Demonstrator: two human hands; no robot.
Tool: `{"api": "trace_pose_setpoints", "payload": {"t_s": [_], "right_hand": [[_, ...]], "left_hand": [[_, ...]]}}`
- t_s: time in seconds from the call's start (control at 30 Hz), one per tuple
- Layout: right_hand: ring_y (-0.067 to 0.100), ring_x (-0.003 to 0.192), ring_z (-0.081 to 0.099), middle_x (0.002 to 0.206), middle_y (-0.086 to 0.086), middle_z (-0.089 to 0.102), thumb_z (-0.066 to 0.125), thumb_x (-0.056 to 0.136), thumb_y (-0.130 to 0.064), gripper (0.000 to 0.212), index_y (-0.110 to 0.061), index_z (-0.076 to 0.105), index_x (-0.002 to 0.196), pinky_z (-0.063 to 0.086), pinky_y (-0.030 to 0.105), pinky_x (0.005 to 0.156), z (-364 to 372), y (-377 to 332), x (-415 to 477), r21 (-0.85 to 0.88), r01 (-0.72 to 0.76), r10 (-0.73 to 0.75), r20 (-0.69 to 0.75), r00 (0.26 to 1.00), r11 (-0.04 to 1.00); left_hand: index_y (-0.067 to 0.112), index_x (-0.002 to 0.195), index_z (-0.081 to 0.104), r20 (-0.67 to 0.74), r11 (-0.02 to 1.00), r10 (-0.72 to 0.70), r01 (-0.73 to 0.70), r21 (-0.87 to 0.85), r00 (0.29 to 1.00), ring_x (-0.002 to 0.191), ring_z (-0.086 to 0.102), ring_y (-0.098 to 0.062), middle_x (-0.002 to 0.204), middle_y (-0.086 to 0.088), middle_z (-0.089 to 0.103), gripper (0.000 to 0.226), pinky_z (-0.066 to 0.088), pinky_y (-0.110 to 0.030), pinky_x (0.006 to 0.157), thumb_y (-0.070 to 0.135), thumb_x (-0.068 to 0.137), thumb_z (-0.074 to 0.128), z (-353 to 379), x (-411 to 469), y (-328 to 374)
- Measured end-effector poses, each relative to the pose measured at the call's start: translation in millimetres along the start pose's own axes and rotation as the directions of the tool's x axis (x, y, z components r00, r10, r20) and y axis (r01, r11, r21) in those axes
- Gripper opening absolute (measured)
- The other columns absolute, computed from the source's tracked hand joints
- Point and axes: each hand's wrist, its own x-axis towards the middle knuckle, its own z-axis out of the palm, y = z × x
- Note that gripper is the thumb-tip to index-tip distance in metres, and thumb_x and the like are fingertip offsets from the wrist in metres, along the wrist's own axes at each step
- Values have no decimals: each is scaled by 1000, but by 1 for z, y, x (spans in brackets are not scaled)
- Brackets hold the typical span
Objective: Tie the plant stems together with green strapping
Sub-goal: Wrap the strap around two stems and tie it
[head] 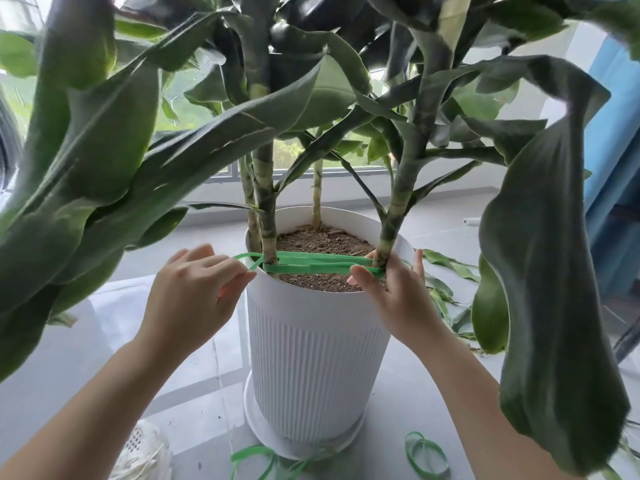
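Head view: green strapping (318, 264) spans the white pot (311, 344) above the soil, wrapped round the left stems (267, 223) and right stem (390, 223). Left hand (194, 289) fingers (239, 271) pinch its looped end beside the rim. Right hand (394, 294) clamps the strapping against the right stem's base. Spare loops (427, 459) lie on the floor (398, 393).

The single camera is riding on the person's head, facing forward and tilting down, sitting close above the white pot (311, 341). The left hand (194, 292) and right hand (398, 296) are reaching in from below, with the window (188, 95) showing beyond.
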Motion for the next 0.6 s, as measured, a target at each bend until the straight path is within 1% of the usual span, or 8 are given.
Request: {"api": "trace_pose_setpoints", "payload": {"t_s": [0.13,0.27,0.33,0.37,0.43,0.47,0.53,0.6], "right_hand": [[9,107,61,86,-9,71,26,84,-73,48,-30,43,97,-13,38,116,1,0,0,3,1,-1,0,1000,1000],[11,106,61,86,-9,71,25,85,-73,48,-30,44,95,-13,36,116,3,1,1,-10,-6,6,-14,1000,1000],[11,106,61,87,-9,71,26,85,-72,47,-30,44,95,-12,38,116,3,2,0,-14,-10,10,-14,1000,1000],[11,107,61,87,-9,71,26,85,-72,47,-30,44,96,-12,38,116,4,2,1,-17,-11,11,-14,1000,1000],[11,107,61,87,-8,71,25,85,-73,51,-27,45,95,-13,36,116,5,3,1,-32,-12,11,-16,1000,999],[11,106,61,86,-8,71,24,85,-73,54,-26,46,95,-12,35,115,5,4,1,-39,-13,13,-17,1000,999],[11,105,61,85,-8,71,24,84,-74,57,-24,48,96,-11,35,115,6,4,1,-48,-18,17,-22,1000,999],[11,105,61,85,-8,71,24,84,-74,57,-24,49,96,-10,37,116,6,3,1,-53,-20,18,-29,999,998]], "left_hand": [[16,59,54,-1,994,79,-78,77,997,65,50,-22,53,9,51,37,35,-35,62,31,93,53,-6,-1,13],[17,59,56,-16,971,141,-135,195,990,81,60,-23,59,8,60,31,34,-44,80,27,89,57,-9,-4,18],[15,60,58,-25,975,158,-152,159,987,79,62,-22,60,6,62,29,35,-44,89,23,88,59,-7,-4,14],[13,59,58,-29,982,156,-152,111,987,72,62,-22,59,3,61,29,37,-42,91,20,88,58,-5,-3,10],[10,60,56,-27,993,114,-113,36,993,55,55,-23,54,0,55,31,43,-38,89,18,90,54,-3,1,0],[9,61,56,-22,997,74,-73,35,997,50,51,-23,51,0,52,32,45,-38,84,18,91,53,-2,4,-5],[10,64,60,-5,996,-16,16,84,1000,44,46,-24,47,0,48,31,44,-39,70,22,92,51,-3,9,-13],[13,71,66,15,986,-74,71,153,997,41,42,-24,45,0,46,28,41,-39,58,25,92,52,-2,14,-16]]}}
